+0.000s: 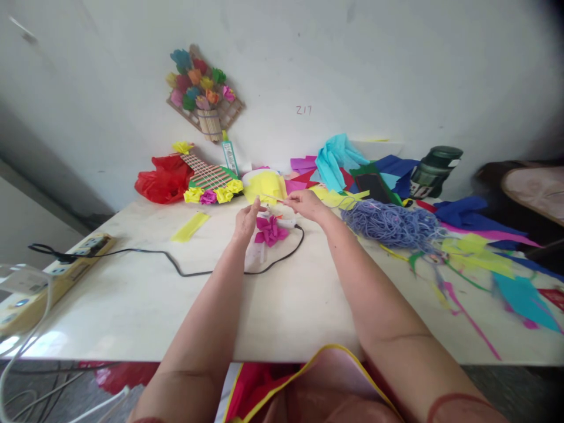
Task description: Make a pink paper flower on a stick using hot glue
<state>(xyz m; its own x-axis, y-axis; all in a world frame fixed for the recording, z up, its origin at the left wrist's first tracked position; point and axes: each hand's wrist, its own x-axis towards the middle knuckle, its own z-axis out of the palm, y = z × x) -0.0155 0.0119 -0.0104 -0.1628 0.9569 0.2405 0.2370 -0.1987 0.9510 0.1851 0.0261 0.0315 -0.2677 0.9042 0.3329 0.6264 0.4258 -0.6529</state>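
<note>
A thin pale strand of yarn runs between my hands above the table. My right hand pinches it, and beyond that hand a loose length trails towards a bundle of blue-purple yarn. My left hand is at the strand's other end, fingertips together; its grip is small and partly hidden. Just below the hands lies a magenta paper flower. Beside the flower, what looks like a white glue gun rests on the table, a black cord coming from its end.
The black cord crosses to a power strip at left. Behind the hands are a decorated paper guitar, a glue bottle and yellow paper. Coloured scraps, a phone and a dark green bottle are at right.
</note>
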